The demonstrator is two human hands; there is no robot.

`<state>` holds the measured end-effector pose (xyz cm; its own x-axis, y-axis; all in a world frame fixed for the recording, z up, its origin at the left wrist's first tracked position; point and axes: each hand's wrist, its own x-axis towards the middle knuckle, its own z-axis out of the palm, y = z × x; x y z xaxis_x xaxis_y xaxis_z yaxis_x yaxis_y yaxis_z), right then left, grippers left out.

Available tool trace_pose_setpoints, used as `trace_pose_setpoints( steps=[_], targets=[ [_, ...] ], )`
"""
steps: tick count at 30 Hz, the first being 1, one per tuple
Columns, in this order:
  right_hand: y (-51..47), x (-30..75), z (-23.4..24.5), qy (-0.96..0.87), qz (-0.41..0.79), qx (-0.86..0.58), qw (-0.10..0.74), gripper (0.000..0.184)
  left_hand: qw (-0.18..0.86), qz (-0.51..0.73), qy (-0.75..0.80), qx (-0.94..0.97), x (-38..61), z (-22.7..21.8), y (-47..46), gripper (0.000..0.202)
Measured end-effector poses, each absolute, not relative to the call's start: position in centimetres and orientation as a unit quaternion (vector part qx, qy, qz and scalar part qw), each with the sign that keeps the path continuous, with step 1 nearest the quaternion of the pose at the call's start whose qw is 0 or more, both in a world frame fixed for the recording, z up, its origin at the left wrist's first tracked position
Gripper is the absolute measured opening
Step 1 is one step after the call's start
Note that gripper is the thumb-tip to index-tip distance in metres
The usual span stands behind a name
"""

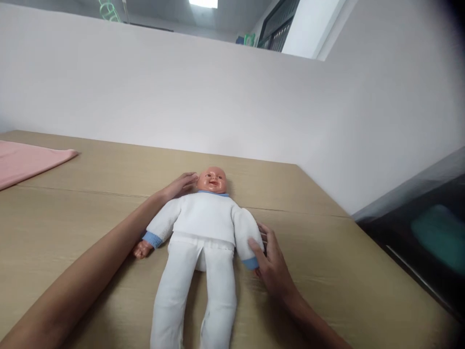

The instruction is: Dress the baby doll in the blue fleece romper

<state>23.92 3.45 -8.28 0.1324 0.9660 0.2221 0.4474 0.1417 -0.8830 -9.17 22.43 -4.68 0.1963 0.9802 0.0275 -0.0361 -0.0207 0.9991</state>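
A baby doll [203, 218] lies on its back on the table, head away from me and legs toward me. It wears a white top with blue collar and cuffs, and white trousers [218, 286]. Beside the doll's head rests my left hand [182, 184], its fingers stretched out and reaching the head's side. My right hand [271, 257] is curled round the lower sleeve [249, 232] of the doll's arm on the right, thumb on top and fingers behind. The doll's hand there is mostly hidden by mine.
The tan table [90, 213] has a seam across it. A pink cloth [29, 162] lies at the far left. A white wall [181, 97] rises behind the table. Past the right edge is a dark object with a green patch [439, 235], blurred.
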Motion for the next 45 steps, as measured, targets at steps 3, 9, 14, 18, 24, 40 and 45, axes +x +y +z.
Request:
trace_pose_setpoints(
  steps=[3, 9, 14, 18, 24, 40, 45],
  targets=[
    [4.2, 24.0, -9.5, -0.569, 0.286, -0.578, 0.511, 0.068, 0.401, 0.455, 0.511, 0.61, -11.2, -3.6, 20.4, 0.05],
    [5.2, 24.1, -8.1, -0.562, 0.176, -0.586, 0.558, 0.057, 0.213, 0.451, 0.502, 0.707, -9.7, -0.8, 12.0, 0.035],
    [-3.4, 23.0, -2.9, -0.634, 0.05, -0.5, 0.587, 0.025, 0.297, 0.396, 0.349, 0.796, -6.1, 3.8, -0.2, 0.023],
    [-15.0, 22.0, -4.5, -0.723, -0.055, -0.376, 0.577, 0.023, 0.471, 0.255, 0.197, 0.821, -4.6, 4.6, -10.4, 0.029],
    [-24.5, 21.4, -14.6, -0.849, -0.037, -0.306, 0.43, 0.024, 0.578, 0.217, 0.104, 0.78, -3.8, -6.7, -20.2, 0.055],
    [-28.6, 20.5, -17.8, -0.787, 0.206, -0.499, 0.297, 0.014, 0.445, 0.278, 0.524, 0.67, -4.1, -24.4, -20.2, 0.068],
    [-27.8, 24.7, -20.2, -0.674, 0.172, -0.588, 0.412, 0.023, 0.415, 0.255, 0.553, 0.676, -2.6, -25.6, -19.6, 0.064]
  ],
)
